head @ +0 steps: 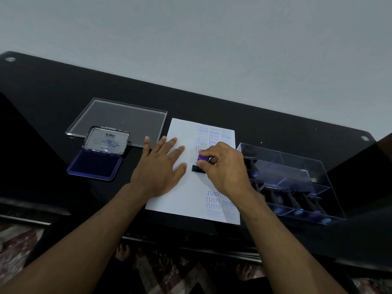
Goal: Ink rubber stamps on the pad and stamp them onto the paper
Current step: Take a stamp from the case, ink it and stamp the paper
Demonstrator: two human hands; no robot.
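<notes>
Bare feet [123, 252], then stamp box [297, 187] beside paper [186, 200]

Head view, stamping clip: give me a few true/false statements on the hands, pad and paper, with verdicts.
1. The right hand grips a stamp on the paper. True.
2. The left hand holds a second stamp. False: it lies flat on the paper, fingers spread.
3. The ink pad is closed. False: its lid stands open.
4. The paper already carries blue imprints. True.
5. The clear box sits left of the paper. False: it is to the right.
</notes>
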